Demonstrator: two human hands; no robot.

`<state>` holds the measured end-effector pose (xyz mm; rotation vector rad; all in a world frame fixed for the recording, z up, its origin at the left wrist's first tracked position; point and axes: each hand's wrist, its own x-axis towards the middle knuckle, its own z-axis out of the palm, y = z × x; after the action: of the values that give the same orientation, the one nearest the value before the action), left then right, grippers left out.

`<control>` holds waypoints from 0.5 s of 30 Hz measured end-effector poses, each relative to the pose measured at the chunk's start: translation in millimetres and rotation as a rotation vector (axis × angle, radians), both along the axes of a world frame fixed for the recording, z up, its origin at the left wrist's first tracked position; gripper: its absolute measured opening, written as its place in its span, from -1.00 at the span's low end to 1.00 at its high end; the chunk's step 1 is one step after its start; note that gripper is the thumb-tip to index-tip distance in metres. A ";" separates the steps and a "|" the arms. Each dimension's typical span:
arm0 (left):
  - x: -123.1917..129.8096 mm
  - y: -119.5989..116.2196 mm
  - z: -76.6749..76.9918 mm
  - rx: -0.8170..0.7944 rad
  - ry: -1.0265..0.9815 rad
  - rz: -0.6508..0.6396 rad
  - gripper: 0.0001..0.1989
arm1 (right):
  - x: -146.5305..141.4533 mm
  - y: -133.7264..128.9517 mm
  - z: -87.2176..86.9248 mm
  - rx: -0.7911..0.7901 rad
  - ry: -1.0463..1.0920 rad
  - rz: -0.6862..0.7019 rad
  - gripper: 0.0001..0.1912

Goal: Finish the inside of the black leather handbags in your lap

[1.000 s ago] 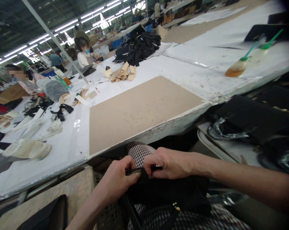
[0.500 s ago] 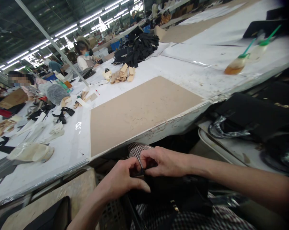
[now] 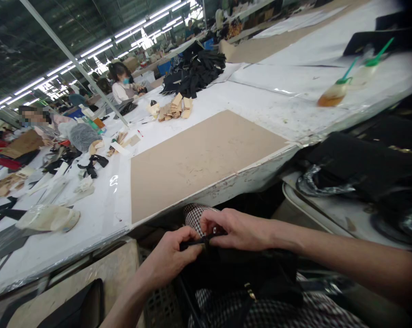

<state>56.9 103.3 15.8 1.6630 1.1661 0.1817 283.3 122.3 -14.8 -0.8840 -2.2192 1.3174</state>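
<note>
At the frame's lower centre, the left hand (image 3: 180,248) and right hand (image 3: 231,230) pinch the edge of a soft black item (image 3: 236,271) bearing a gold-coloured metal fitting (image 3: 250,292).

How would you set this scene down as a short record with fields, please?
Left hand: pinching the edge of a black item
Right hand: pinching the same item, close beside the left
Black item: over checked cloth, with a gold-coloured fitting
Table: white, brown sheet along its near edge
Farther back: pile of black pieces
</note>
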 end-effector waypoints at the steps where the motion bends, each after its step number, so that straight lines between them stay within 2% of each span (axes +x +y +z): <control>1: 0.3 -0.9 -0.1 0.008 -0.002 0.006 -0.88 | 0.5 -0.1 -0.9 -0.002 0.007 0.007 -0.75; 6: 2.3 -5.1 0.4 0.045 -0.017 0.043 -0.89 | 4.4 0.5 -6.0 -0.071 0.103 0.063 -0.79; 9: -1.1 -5.4 -0.7 0.006 -0.048 0.044 -0.86 | 5.8 0.9 -7.5 -0.099 0.167 0.120 -0.81; 15: -11.3 -2.4 -10.4 -0.092 -0.103 0.072 -0.82 | 4.9 0.7 -3.9 0.048 0.092 0.198 -0.81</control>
<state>45.6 100.9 5.4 1.5148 1.1403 0.2529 288.2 123.0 -18.7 -0.5853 -2.3028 1.3557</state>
